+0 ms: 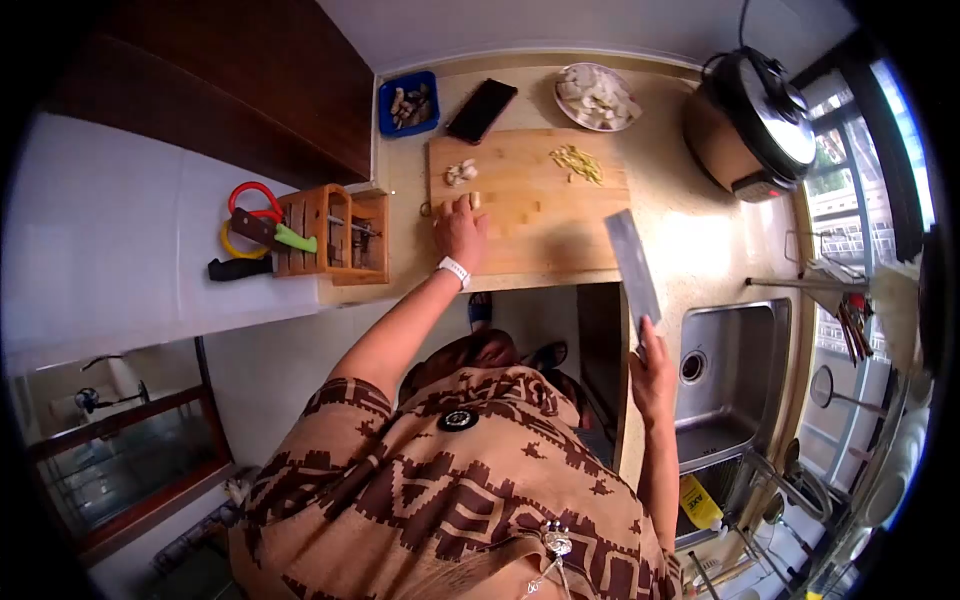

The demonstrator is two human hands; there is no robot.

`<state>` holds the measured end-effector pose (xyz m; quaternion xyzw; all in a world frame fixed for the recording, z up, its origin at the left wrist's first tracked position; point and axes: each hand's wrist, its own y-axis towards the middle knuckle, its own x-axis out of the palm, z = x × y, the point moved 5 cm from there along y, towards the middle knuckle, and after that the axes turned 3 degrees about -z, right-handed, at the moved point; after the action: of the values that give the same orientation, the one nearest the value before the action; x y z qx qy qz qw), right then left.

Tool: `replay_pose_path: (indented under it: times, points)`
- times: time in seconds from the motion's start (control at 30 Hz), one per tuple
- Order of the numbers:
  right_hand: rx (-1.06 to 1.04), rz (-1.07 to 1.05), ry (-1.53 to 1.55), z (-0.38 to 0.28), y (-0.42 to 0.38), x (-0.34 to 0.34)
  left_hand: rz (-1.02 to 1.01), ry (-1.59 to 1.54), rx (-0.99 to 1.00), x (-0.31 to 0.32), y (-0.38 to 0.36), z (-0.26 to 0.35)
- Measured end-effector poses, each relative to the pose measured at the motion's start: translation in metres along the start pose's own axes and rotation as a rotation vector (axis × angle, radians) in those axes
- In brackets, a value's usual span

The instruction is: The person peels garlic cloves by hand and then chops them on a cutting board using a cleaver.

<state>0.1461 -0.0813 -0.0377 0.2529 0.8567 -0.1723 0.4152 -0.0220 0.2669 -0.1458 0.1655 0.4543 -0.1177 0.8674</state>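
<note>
On the left part of the wooden cutting board, my left hand has its fingers curled at a small pale piece that looks like ginger. Just beyond those fingers lies a little heap of peeled garlic cloves. My right hand grips the handle of a cleaver, whose broad blade reaches over the board's right edge and is apart from the food. Thin yellow strips are piled at the far right of the board.
Behind the board are a blue basket with brownish pieces, a dark phone and a plate of white chunks. A knife rack stands left; a pressure cooker and a sink are on the right.
</note>
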Motion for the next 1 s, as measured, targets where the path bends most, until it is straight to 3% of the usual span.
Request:
replay_pose_path:
  times: [0.17,0.23,0.33,0.37,0.43,0.47,0.5,0.63,0.8,0.9,1.0]
  points:
    - [-0.036,-0.010,-0.262,-0.011,0.029,0.031,-0.138,-0.136,-0.004,0.014,0.005,0.033]
    - [-0.083,0.018,-0.250,-0.020,0.034,0.031,-0.249,0.025,0.270,0.020,-0.009,0.069]
    - [-0.090,0.009,-0.285,-0.020,0.030,0.044,-0.449,-0.011,0.346,0.020,-0.028,0.096]
    - [-0.099,0.012,-0.306,-0.017,0.032,0.049,-0.452,-0.015,0.336,0.021,-0.031,0.095]
    - [-0.074,-0.015,-0.344,-0.010,0.032,0.057,-0.328,-0.316,0.161,0.016,-0.035,0.086]
    - [-0.044,-0.102,-0.356,-0.009,0.033,0.059,-0.347,-0.262,0.189,0.010,-0.035,0.074]
    - [-0.017,-0.190,-0.366,-0.012,0.037,0.060,-0.212,-0.295,0.224,-0.001,-0.034,0.064]
    - [-0.028,-0.256,-0.277,0.001,0.042,0.072,-0.351,-0.258,0.123,-0.018,-0.031,0.038]
    - [-0.292,0.058,-0.317,-0.030,0.048,0.061,-0.400,-0.324,0.047,-0.003,-0.027,0.028]
    - [-0.297,-0.110,-0.530,-0.024,0.053,0.084,-0.390,-0.450,0.029,-0.013,-0.031,0.033]
    - [-0.328,-0.101,-0.497,-0.019,0.059,0.080,-0.430,-0.479,-0.024,-0.013,-0.029,0.033]
